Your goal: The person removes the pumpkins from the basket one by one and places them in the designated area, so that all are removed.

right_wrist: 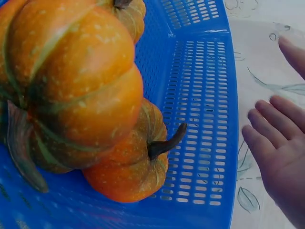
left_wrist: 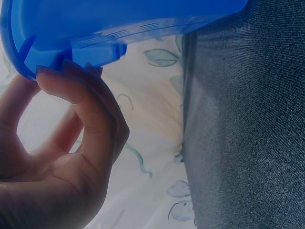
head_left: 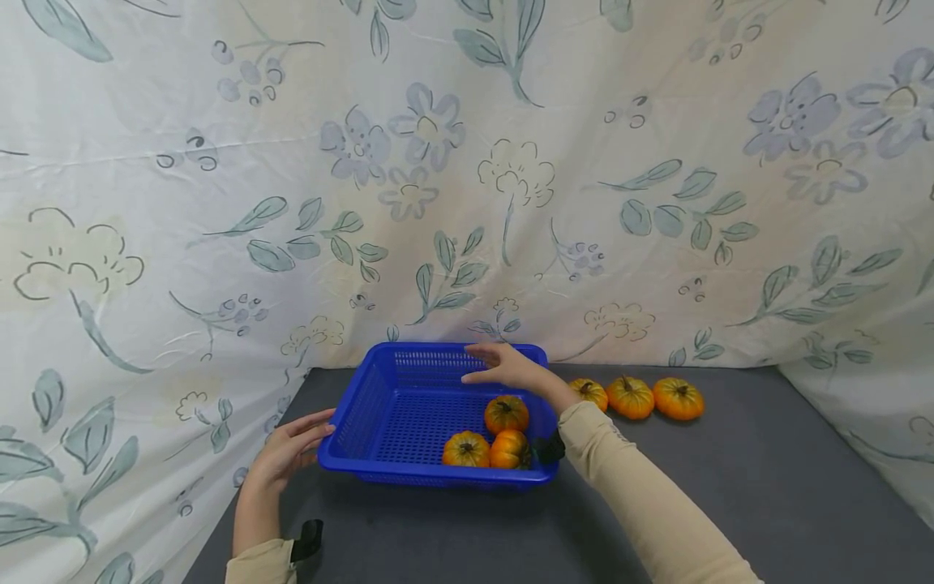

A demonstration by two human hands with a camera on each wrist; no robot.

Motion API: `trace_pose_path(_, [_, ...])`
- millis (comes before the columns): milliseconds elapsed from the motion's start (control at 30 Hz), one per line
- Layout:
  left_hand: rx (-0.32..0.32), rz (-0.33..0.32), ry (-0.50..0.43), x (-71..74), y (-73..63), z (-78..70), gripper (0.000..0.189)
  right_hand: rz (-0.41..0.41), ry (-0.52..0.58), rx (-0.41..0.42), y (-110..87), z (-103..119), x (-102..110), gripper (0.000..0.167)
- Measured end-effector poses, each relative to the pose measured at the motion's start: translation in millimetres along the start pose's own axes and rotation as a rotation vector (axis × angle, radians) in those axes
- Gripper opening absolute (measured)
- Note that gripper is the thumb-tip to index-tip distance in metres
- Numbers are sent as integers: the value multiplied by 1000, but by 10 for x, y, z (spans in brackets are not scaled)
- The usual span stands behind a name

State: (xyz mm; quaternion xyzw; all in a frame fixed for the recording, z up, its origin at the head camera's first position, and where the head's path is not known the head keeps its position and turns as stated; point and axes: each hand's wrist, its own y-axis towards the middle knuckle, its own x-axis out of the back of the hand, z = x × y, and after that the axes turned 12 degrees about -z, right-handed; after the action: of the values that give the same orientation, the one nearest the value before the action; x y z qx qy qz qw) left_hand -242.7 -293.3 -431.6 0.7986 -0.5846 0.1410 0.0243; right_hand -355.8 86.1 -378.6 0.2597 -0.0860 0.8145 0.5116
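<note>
1. Floral cloth (head_left: 434, 174) hung behind a dark table (head_left: 700, 495) in the head view; left of centre, toward the table's far edge, stood a blue basket (head_left: 394, 470).
2. Three pumpkins (head_left: 506, 414) lay inside, gathered toward the basket's near right corner; three other pumpkins (head_left: 631, 398) sat in a row on the table, right of the basket.
3. Over the basket's right side reached the right hand (head_left: 511, 369), fingers spread, holding nothing, with one pumpkin just on the near side of it.
4. Seen from the left wrist, the left hand (left_wrist: 78, 138) pinched the rim near a corner, fingers bent. Steadying the basket seemed the step; even pressure and a level rim would have suited it, since the load sat off to the right.
5. From the right wrist, a gap separated fingertips from rim. Good practice, I judged, meant staying clear of each stem (right_wrist: 167, 144).
</note>
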Motion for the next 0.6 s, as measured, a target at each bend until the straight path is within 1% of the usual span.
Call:
trace_pose_path(233, [1, 4, -2, 16, -2, 10, 66, 212, -33, -21, -23, 35, -84, 61])
trace_pose_path(400, [1, 4, -2, 11, -20, -11, 65, 342, -56, -47, -26, 12, -134, 57])
trace_pose_path(600, [3, 9, -9, 18, -26, -15, 64, 500, -27, -71, -13, -46, -185, 54])
